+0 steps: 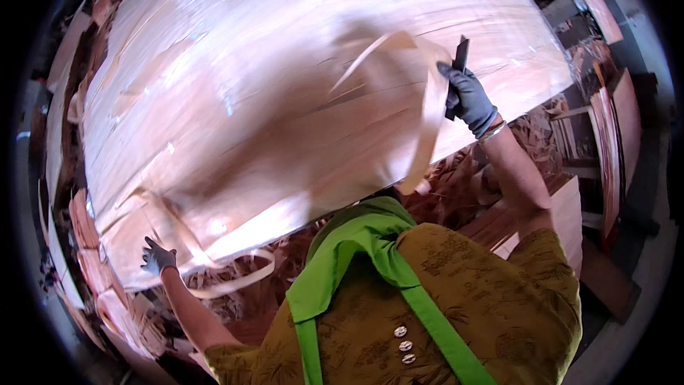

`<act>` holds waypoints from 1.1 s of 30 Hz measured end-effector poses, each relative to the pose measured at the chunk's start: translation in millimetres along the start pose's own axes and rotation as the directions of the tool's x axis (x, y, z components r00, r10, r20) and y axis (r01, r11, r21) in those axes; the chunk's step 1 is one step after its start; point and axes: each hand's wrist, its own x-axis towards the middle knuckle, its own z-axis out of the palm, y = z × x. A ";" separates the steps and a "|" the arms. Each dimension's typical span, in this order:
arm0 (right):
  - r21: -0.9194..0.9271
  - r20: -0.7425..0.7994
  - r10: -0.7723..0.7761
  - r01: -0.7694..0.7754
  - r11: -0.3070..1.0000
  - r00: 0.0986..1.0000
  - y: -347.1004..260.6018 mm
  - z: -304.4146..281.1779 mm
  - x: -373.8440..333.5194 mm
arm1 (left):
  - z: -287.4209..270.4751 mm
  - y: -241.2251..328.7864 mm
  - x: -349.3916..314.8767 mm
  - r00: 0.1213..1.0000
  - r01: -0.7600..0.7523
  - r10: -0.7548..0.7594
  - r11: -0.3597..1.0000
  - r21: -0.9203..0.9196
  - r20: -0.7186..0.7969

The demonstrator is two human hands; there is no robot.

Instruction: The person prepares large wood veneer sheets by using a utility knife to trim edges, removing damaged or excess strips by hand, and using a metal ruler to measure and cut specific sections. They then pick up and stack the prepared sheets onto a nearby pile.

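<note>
A broad, pale wood veneer sheet lies in front of me, with cracks and lifted slivers. My right hand, in a grey glove, is closed around a dark, flat, narrow tool that looks like a cutter; it is above the sheet's right side. A long curled veneer strip hangs at that hand, and whether the fingers also pinch it I cannot tell. Fingers spread, my gloved left hand rests at the sheet's near left corner. Another loose strip curls over the near edge beside it.
Heaps of brown veneer scraps fill the space between the sheet and my body. Stacked wood pieces stand along the left. On the right are upright boards and a wood stack near my right elbow.
</note>
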 end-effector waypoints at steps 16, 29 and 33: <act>0.487 -0.318 0.050 0.117 0.865 0.947 22.3 61.0 1.5 | -151.5 333.9 -299.0 0.380 -0.431 0.548 -0.608 -0.667 -0.745; 0.671 -0.195 0.067 0.084 0.737 0.979 27.8 36.8 91.5 | -296.8 231.4 -180.4 0.026 -0.992 0.094 0.128 -0.013 -0.995; 0.567 -0.182 0.092 0.028 0.823 0.979 48.4 52.2 103.3 | -260.4 219.6 -142.8 -0.166 -0.894 0.093 0.407 0.190 -0.982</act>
